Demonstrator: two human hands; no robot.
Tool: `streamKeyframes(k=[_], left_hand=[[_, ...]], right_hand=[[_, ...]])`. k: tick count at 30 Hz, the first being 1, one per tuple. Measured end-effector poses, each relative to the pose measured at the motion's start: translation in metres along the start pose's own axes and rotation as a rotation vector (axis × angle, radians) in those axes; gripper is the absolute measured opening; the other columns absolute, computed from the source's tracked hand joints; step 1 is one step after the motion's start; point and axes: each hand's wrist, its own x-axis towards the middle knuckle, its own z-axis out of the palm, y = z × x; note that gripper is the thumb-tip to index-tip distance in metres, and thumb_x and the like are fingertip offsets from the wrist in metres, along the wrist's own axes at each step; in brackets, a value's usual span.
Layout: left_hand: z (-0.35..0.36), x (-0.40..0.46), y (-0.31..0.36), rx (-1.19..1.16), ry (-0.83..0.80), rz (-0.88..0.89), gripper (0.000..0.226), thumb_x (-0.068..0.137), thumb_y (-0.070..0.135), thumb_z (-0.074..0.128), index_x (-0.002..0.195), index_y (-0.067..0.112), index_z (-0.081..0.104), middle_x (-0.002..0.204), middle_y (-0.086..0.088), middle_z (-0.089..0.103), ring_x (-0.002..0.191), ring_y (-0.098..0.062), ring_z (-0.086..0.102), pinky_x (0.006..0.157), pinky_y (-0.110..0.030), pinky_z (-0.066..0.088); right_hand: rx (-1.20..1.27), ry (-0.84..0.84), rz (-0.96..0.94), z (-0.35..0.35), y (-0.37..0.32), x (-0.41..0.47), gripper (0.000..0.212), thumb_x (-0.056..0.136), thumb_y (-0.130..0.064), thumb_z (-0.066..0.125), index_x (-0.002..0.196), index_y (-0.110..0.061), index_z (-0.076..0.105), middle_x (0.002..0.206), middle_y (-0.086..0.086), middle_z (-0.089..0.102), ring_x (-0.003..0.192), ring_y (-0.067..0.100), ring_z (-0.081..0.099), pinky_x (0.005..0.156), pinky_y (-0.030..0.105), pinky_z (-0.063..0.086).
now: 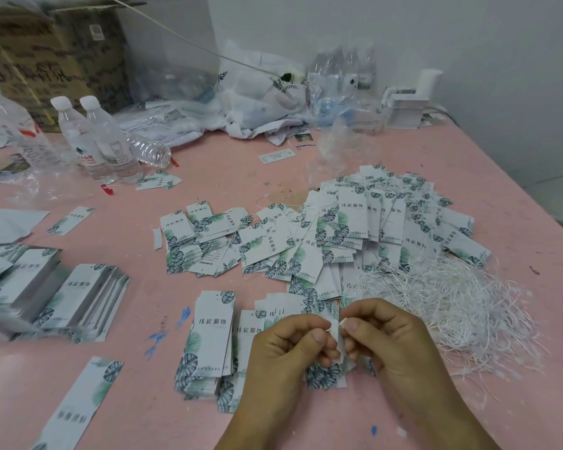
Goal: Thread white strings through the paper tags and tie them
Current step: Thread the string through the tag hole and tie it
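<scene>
I see the paper tag held up on edge between both hands, just nearer to me than the big heap of strung tags and above the pink table. A short bit of white string shows at the tag's top edge, right where the fingertips meet. My left hand has its fingers curled and pinches the tag from its side; my right hand is curled the same way and pinches the string end against the tag. I cannot tell whether the string already passes through the hole, since the fingers cover it.

Just right of the heap's near edge lies a tangled pile of loose white strings, touching the heap. Under and left of the hands, nearer than the heap, sit small stacks of unstrung tags with leaf print. Well left of the heap, thicker bundles of tags lie fanned out. Beyond the heap, towards the far left, clear water bottles stand with white caps, one more lying on its side beside them. Behind those is a cardboard box. Straight beyond the heap, against the wall, crumpled plastic bags are piled.
</scene>
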Motion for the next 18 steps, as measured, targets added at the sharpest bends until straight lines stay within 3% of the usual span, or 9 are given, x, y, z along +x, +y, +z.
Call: streamKeyframes(k=[5, 11, 18], left_hand=[[0.0, 0.0008, 0.0014, 0.078, -0.012, 0.05, 0.014, 0.073, 0.027, 0.078, 0.081, 0.016, 0.075, 0.065, -0.007, 0.068, 0.06, -0.014, 0.061, 0.057, -0.021, 0.05], [0.0, 0.0001, 0.0004, 0.168, -0.025, 0.078, 0.009, 0.079, 0.031, 0.071, 0.077, 0.022, 0.071, 0.064, -0.003, 0.066, 0.06, -0.012, 0.057, 0.057, -0.02, 0.047], [0.0033, -0.0017, -0.0002, 0.186, -0.063, 0.09, 0.01, 0.087, 0.029, 0.064, 0.081, 0.022, 0.068, 0.071, -0.004, 0.069, 0.065, -0.012, 0.062, 0.061, -0.017, 0.047]], right_hand=[[-0.011, -0.006, 0.004, 0.0045, 0.002, -0.0005, 0.017, 0.073, -0.017, 0.075, 0.088, -0.011, 0.073, 0.066, 0.016, 0.067, 0.058, 0.019, 0.062, 0.054, 0.023, 0.051], [0.013, -0.017, 0.015, 0.0087, 0.0019, -0.0007, 0.024, 0.065, -0.026, 0.077, 0.084, -0.011, 0.073, 0.064, 0.016, 0.065, 0.056, 0.02, 0.061, 0.052, 0.023, 0.051], [-0.023, -0.002, 0.011, 0.0093, 0.0015, -0.0018, 0.009, 0.075, -0.013, 0.07, 0.084, -0.012, 0.072, 0.064, 0.017, 0.066, 0.056, 0.021, 0.06, 0.056, 0.027, 0.053]])
